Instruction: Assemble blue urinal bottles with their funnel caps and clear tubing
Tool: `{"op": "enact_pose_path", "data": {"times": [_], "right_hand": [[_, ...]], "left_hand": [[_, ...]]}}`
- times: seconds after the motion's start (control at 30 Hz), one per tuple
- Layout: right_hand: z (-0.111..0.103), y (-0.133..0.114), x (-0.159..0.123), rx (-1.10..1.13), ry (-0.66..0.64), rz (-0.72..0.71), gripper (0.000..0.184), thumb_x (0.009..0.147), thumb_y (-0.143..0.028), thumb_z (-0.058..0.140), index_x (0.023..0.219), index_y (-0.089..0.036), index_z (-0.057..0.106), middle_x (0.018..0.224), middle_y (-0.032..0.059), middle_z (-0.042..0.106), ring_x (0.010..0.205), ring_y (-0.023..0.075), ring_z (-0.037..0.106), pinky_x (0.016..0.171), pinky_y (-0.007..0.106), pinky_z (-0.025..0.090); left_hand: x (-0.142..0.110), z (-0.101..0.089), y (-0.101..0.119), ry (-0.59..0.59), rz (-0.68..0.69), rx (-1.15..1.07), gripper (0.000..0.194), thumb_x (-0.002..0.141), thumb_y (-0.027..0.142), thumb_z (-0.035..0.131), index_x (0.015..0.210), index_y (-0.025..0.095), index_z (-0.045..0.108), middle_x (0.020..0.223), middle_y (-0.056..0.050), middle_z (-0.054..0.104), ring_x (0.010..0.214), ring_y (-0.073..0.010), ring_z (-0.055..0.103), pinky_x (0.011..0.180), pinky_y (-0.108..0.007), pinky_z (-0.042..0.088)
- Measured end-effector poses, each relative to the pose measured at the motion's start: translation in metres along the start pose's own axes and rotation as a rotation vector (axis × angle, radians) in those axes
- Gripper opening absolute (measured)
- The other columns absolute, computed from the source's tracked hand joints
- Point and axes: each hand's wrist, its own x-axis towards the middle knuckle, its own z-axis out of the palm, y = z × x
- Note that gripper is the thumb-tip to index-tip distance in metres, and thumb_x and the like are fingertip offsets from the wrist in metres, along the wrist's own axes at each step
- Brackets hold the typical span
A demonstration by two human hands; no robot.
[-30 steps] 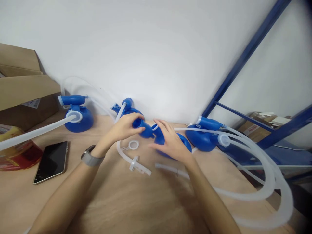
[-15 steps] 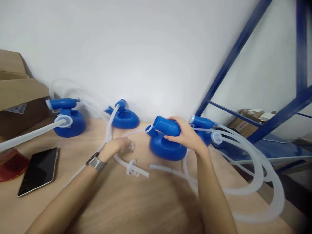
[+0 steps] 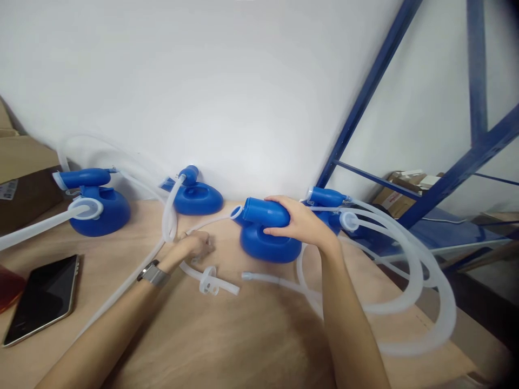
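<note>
My right hand (image 3: 302, 222) is wrapped over a blue plastic tube-shaped piece (image 3: 265, 212), whose round open end faces left. This piece sits on top of a rounded blue bottle (image 3: 270, 246) with a pale-rimmed mouth at its left. To the left, my left hand (image 3: 198, 244) is low over the table with fingers curled and blurred; whatever they hold is hidden. Just in front of it lies a thin clear tube passing through a clear plastic cap (image 3: 208, 281). The end of another translucent tube (image 3: 263, 277) lies in front of the bottle.
Two more blue bottles with hoses, a left one (image 3: 103, 213) and a middle one (image 3: 198, 199), stand by the wall. Another (image 3: 328, 202) stands behind my right hand, beside looped hoses (image 3: 441, 319). A tablet (image 3: 42, 300), a cardboard box (image 3: 28, 162) and blue shelving (image 3: 368, 92) flank the table.
The view has swung slightly right, so most things appear farther left. My left hand's fingers have curled in more, and the pale bit at their tips no longer shows. The right hand keeps its hold.
</note>
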Motion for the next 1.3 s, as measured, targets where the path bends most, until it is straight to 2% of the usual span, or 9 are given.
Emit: {"op": "enact_pose_path", "data": {"times": [0.13, 0.2, 0.33, 0.4, 0.47, 0.6, 0.7, 1.0, 1.3], "right_hand": [[0.0, 0.0, -0.001, 0.01, -0.012, -0.018, 0.072, 0.08, -0.05, 0.084, 0.143, -0.027, 0.059, 0.142, 0.0092, 0.067, 0.127, 0.0359, 0.065, 0.109, 0.051, 0.05], [0.002, 0.002, -0.001, 0.033, -0.009, -0.037, 0.072, 0.08, -0.05, 0.084, 0.143, -0.028, 0.059, 0.142, 0.0091, 0.067, 0.128, 0.0358, 0.065, 0.109, 0.051, 0.05], [0.01, -0.001, 0.002, 0.086, -0.014, -0.079, 0.073, 0.078, -0.047, 0.086, 0.143, -0.03, 0.06, 0.142, 0.0073, 0.067, 0.129, 0.0345, 0.064, 0.112, 0.05, 0.049], [0.015, -0.007, 0.004, 0.101, -0.018, -0.1, 0.073, 0.077, -0.046, 0.087, 0.143, -0.03, 0.061, 0.142, 0.0067, 0.068, 0.129, 0.0342, 0.064, 0.113, 0.05, 0.049], [0.018, -0.014, 0.005, 0.115, -0.019, -0.12, 0.074, 0.075, -0.046, 0.088, 0.142, -0.03, 0.062, 0.141, 0.0062, 0.069, 0.128, 0.0341, 0.065, 0.113, 0.051, 0.048], [0.02, -0.025, 0.007, 0.172, 0.008, -0.172, 0.072, 0.074, -0.043, 0.089, 0.141, -0.03, 0.064, 0.137, 0.0049, 0.072, 0.124, 0.0326, 0.069, 0.111, 0.048, 0.051], [0.02, -0.027, 0.006, 0.229, 0.02, -0.191, 0.068, 0.074, -0.039, 0.088, 0.138, -0.029, 0.067, 0.139, 0.0047, 0.072, 0.125, 0.0325, 0.069, 0.112, 0.047, 0.051], [0.015, -0.027, 0.002, 0.448, 0.001, -0.117, 0.062, 0.068, -0.032, 0.091, 0.128, -0.027, 0.076, 0.134, 0.0045, 0.075, 0.127, 0.0349, 0.069, 0.112, 0.047, 0.052], [0.026, 0.001, 0.011, 0.525, -0.096, -0.114, 0.069, 0.061, -0.052, 0.093, 0.121, -0.022, 0.078, 0.128, 0.0085, 0.077, 0.122, 0.0385, 0.07, 0.108, 0.052, 0.053]], "left_hand": [[-0.001, -0.026, 0.008, -0.156, -0.19, 0.046, 0.027, 0.085, 0.035, 0.077, 0.07, 0.016, 0.066, 0.066, -0.001, 0.065, 0.066, -0.0188, 0.065, 0.062, -0.03, 0.053], [-0.008, -0.05, 0.019, -0.134, -0.191, 0.028, 0.03, 0.084, 0.037, 0.072, 0.064, 0.017, 0.063, 0.063, -0.002, 0.064, 0.066, -0.0211, 0.066, 0.061, -0.03, 0.049], [-0.034, -0.093, 0.062, 0.074, 0.033, -0.231, 0.032, 0.092, 0.051, 0.06, 0.093, 0.021, 0.068, 0.104, -0.005, 0.074, 0.099, -0.0226, 0.069, 0.081, -0.031, 0.055], [-0.048, -0.103, 0.087, 0.221, 0.211, -0.414, 0.035, 0.091, 0.056, 0.065, 0.088, 0.021, 0.066, 0.129, -0.009, 0.067, 0.114, -0.0247, 0.067, 0.092, -0.035, 0.057], [-0.057, -0.104, 0.106, 0.247, 0.316, -0.488, 0.032, 0.091, 0.052, 0.069, 0.084, 0.02, 0.066, 0.14, -0.01, 0.063, 0.124, -0.0268, 0.064, 0.099, -0.039, 0.057], [-0.061, -0.098, 0.116, 0.275, 0.341, -0.646, 0.027, 0.086, 0.043, 0.079, 0.089, 0.02, 0.066, 0.129, -0.01, 0.072, 0.127, -0.0288, 0.066, 0.104, -0.044, 0.058], [-0.06, -0.094, 0.114, 0.281, 0.303, -0.743, 0.052, 0.074, 0.042, 0.091, 0.117, 0.022, 0.068, 0.127, -0.009, 0.074, 0.12, -0.0302, 0.07, 0.105, -0.049, 0.06], [-0.067, -0.08, 0.124, 0.33, 0.37, -0.663, 0.059, 0.082, 0.05, 0.085, 0.134, 0.027, 0.073, 0.131, -0.005, 0.075, 0.12, -0.0326, 0.072, 0.107, -0.051, 0.062], [-0.068, -0.084, 0.13, 0.325, 0.498, -0.574, 0.063, 0.083, 0.047, 0.086, 0.14, 0.027, 0.069, 0.142, -0.009, 0.069, 0.13, -0.0331, 0.067, 0.115, -0.047, 0.052]]}}
